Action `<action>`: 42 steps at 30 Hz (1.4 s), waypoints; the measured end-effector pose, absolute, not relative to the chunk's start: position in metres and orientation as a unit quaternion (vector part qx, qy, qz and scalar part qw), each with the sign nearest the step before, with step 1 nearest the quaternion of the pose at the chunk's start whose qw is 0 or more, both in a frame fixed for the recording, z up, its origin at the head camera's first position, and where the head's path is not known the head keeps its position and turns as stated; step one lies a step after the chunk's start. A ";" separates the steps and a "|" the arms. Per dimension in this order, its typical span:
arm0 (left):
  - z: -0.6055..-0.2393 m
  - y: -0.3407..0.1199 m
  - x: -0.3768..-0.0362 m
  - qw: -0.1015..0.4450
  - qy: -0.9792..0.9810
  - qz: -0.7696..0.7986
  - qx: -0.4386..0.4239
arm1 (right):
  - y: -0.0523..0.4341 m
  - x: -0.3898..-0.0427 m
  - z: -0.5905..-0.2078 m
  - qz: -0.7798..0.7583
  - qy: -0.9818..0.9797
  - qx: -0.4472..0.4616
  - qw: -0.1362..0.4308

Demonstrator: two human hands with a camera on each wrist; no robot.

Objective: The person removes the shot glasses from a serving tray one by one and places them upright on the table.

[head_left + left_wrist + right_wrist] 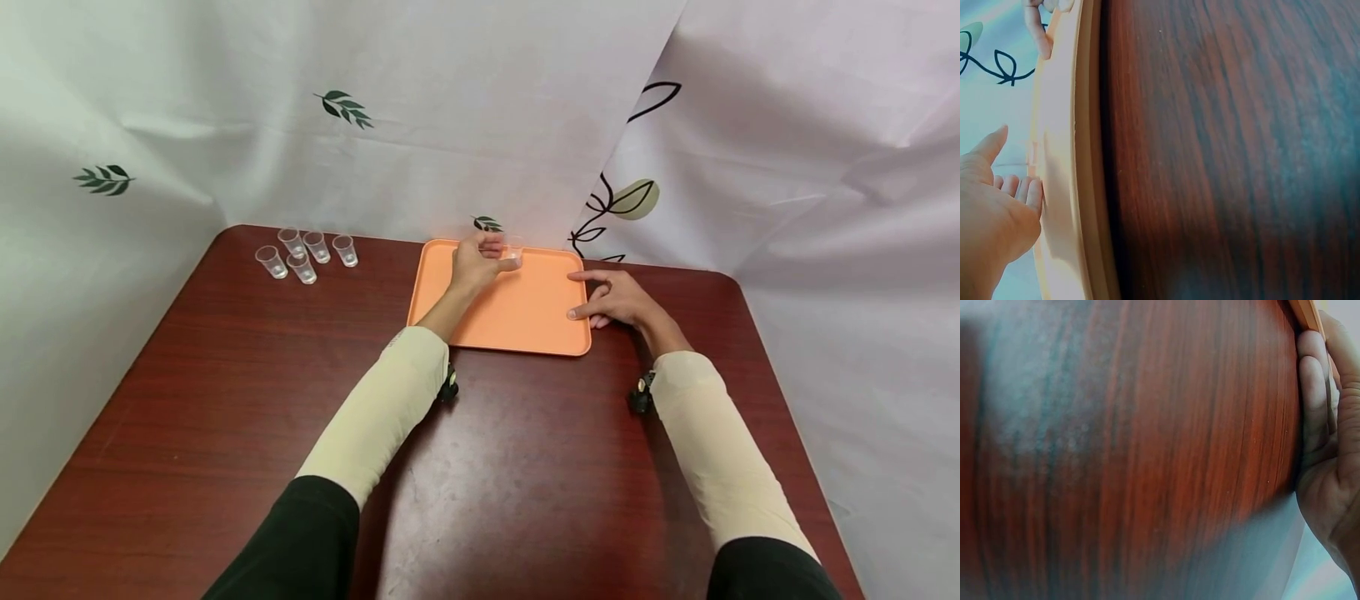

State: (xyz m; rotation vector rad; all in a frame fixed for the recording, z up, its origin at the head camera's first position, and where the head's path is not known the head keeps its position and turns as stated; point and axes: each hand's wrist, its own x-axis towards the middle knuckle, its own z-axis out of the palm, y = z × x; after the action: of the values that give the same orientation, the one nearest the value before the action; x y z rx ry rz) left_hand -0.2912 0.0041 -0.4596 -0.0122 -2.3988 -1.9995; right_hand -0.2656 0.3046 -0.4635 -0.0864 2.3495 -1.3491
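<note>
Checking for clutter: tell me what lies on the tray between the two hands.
Nothing: in the head view, only bare orange tray surface lies between the left hand, gripping a clear cup at the far edge, and the right hand on the right rim.

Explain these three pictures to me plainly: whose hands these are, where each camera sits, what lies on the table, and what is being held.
A person works with bare hands. The wide picture comes from a head camera; the two close-ups come from cameras on each wrist. On the dark wooden table lies an orange tray. The left hand holds a small clear cup at the tray's far edge. The right hand rests on the tray's right rim. Five more clear cups stand at the far left corner.
</note>
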 end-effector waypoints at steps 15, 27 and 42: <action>-0.461 0.012 -0.296 0.023 -0.785 -0.618 -0.035 | 0.302 -0.269 -0.466 -0.495 0.840 -0.020 0.220; -0.457 -0.001 -0.297 0.016 -0.780 -0.624 -0.035 | 0.305 -0.269 -0.464 -0.487 0.843 -0.018 0.229; -0.443 -0.030 -0.284 -0.002 -0.762 -0.647 -0.033 | 0.306 -0.266 -0.466 -0.492 0.843 -0.029 0.216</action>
State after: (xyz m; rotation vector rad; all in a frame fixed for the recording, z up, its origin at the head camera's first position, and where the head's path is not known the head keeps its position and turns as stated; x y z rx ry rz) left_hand -0.2838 -0.0300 -0.4425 -0.1034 -2.3973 -2.0350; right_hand -0.2662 0.3058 -0.4658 -0.0808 2.3369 -1.3629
